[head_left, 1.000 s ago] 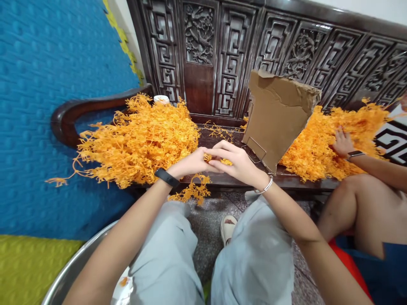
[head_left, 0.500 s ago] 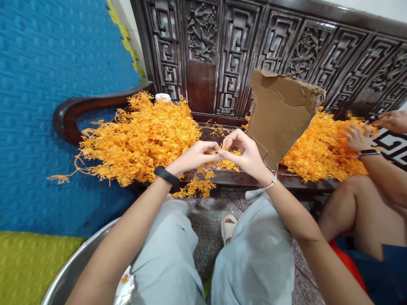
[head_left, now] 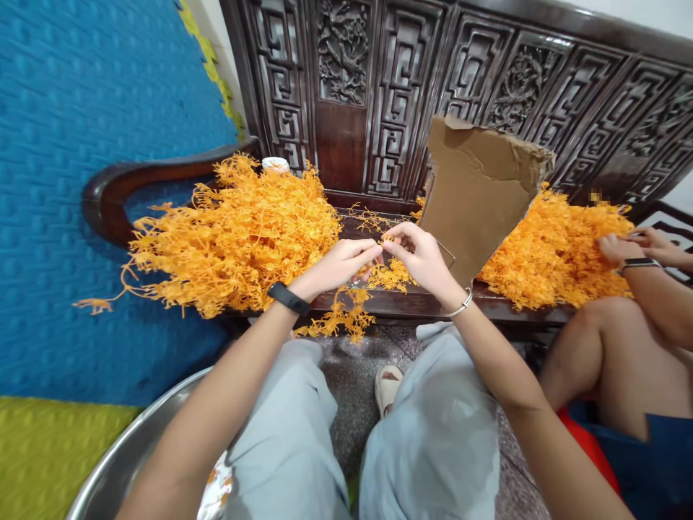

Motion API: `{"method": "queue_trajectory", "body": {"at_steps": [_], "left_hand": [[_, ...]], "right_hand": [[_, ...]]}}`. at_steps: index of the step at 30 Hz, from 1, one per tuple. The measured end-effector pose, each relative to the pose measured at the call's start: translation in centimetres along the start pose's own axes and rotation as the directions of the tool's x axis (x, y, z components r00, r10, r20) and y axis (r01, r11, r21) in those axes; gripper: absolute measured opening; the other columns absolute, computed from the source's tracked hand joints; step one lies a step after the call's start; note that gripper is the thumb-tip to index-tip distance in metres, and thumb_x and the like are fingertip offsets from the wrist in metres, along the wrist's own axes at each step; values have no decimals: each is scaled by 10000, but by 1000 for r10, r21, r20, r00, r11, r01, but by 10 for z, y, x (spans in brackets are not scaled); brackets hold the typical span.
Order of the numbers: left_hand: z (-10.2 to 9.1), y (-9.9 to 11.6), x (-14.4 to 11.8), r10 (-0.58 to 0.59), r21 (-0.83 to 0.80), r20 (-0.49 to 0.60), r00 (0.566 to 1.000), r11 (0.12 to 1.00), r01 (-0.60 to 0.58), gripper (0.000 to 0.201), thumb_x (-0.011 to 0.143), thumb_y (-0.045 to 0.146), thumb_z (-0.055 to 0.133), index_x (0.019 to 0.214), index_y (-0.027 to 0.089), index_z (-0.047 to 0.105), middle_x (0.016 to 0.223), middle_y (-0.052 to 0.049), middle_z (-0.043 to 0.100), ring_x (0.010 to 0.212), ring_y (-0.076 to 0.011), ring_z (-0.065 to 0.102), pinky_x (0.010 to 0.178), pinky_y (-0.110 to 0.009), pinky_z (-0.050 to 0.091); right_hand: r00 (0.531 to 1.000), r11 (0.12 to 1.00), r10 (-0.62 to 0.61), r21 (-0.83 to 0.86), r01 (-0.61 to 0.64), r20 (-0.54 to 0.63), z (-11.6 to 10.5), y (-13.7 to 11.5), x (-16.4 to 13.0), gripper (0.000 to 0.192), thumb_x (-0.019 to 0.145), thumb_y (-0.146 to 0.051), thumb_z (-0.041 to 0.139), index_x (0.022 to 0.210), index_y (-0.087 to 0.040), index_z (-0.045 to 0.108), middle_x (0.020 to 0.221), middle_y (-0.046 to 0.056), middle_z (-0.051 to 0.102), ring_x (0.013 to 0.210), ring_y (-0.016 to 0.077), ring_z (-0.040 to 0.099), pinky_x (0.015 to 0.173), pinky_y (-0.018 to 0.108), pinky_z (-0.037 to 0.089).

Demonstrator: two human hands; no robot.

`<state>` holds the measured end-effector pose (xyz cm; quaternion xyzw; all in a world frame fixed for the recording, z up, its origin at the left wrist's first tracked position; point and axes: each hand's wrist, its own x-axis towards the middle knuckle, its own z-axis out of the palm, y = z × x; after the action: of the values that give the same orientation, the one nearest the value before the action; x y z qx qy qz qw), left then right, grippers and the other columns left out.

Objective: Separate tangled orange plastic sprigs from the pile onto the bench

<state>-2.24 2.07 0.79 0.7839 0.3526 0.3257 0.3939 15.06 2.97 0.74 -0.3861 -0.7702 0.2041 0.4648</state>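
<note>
On bench, orange sprig between fingers.

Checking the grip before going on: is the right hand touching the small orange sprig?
Touching. The head view shows the right hand pinching the orange sprig at its top, beside the left hand.

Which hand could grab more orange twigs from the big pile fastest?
Probably the left hand: the big orange pile lies just beside it, while the right hand sits nearer the cardboard.
</note>
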Motion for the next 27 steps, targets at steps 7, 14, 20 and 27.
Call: {"method": "queue_trajectory", "body": {"at_steps": [7, 14, 20, 27], "left_hand": [[0, 1, 0, -8, 25, -72, 997, 1000, 10, 279, 874, 363, 382, 782, 142, 526, 516, 40, 460, 475, -90, 453, 498, -210, 370], [-1, 5, 0, 16, -31, -51, 999, 999, -18, 276, 876, 356, 379, 742, 145, 496, 524, 41, 457, 470, -81, 447, 503, -207, 373], [-3, 8, -3, 24, 23, -57, 998, 999, -22, 288, 867, 351, 396, 700, 145, 508, 496, 44, 466, 459, -78, 449, 500, -201, 371], [-3, 22, -13, 44, -91, 76, 996, 995, -37, 278, 803, 338, 518, 631, 127, 573, 487, 46, 449, 410, -41, 373, 398, -171, 270]], "right_hand": [[999, 982, -41, 182, 40, 1, 4, -6, 8, 154, 740, -172, 599, 708, -173, 449, 756, -6, 497, 713, 112, 486, 686, 270, 407], [997, 883, 59, 464, -76, 50, 10, -9, 11, 161, 753, -200, 592, 739, -177, 433, 746, -21, 512, 664, 81, 503, 670, 253, 423], [976, 879, 48, 455, -143, 212, 1, -7, 12, 173, 791, -222, 575, 758, -178, 411, 635, -40, 507, 573, 79, 522, 588, 236, 420], [850, 666, -84, 664, -340, 520, -12, -4, 13, 204, 753, -225, 652, 793, -147, 467, 684, -26, 554, 539, 54, 517, 508, 190, 416]]}}
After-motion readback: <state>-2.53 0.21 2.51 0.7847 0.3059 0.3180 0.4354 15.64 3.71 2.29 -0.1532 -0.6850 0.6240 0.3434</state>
